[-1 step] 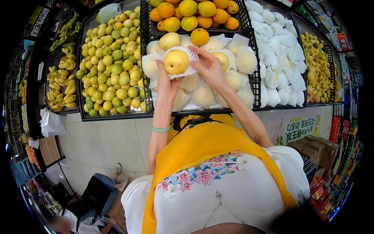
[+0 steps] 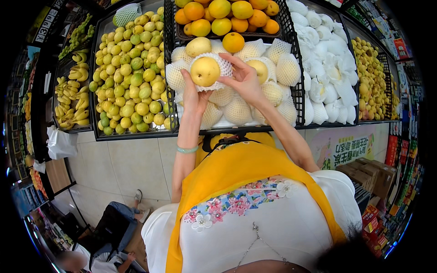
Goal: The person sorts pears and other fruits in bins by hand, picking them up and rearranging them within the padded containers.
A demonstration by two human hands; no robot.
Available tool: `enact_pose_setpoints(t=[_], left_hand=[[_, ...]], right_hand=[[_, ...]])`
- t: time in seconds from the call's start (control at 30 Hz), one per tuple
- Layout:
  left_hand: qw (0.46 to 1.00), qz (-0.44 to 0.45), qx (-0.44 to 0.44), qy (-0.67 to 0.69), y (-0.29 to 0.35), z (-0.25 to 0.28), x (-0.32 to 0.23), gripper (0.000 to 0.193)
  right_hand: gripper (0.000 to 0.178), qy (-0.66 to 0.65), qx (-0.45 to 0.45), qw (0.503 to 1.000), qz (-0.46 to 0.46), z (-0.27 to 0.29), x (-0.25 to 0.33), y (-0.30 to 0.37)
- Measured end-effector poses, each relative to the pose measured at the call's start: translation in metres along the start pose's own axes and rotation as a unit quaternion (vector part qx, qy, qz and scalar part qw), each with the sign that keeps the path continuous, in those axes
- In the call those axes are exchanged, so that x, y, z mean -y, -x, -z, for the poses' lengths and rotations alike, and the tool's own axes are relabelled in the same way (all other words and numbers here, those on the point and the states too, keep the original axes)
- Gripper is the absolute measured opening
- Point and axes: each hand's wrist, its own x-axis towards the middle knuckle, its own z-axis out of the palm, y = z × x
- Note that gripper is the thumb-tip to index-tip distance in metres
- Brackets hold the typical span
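Hands meet over a black wire crate [image 2: 298,98] of netted pears: the left hand [image 2: 195,93] and right hand [image 2: 246,79] close their grip on a yellow pear [image 2: 205,71], its white foam net [image 2: 224,67] half peeled back, beneath stacked oranges [image 2: 221,18].

Green-yellow fruit [image 2: 132,77] fills one crate, oranges [image 2: 227,18] another, bananas [image 2: 73,100] beside.

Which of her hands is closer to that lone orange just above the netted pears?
Right. The right hand reaches up just below the orange; the left hand sits lower and further left, cupping the pear.
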Motion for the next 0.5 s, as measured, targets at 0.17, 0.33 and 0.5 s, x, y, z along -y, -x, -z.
enact_pose_setpoints(t=[0.17,0.33,0.5], left_hand=[[0.999,0.021,0.024,-0.009,0.003,-0.002,-0.004,0.075],[0.999,-0.014,0.032,-0.024,-0.004,0.0,0.001,0.075],[0.986,-0.12,-0.006,-0.113,-0.011,0.011,0.012,0.06]], right_hand=[[0.068,0.154,0.031,0.987,0.02,0.008,0.005,0.001],[0.073,0.284,0.052,0.955,0.067,0.015,0.012,-0.001],[0.084,0.36,0.055,0.93,0.051,0.016,0.019,0.005]])
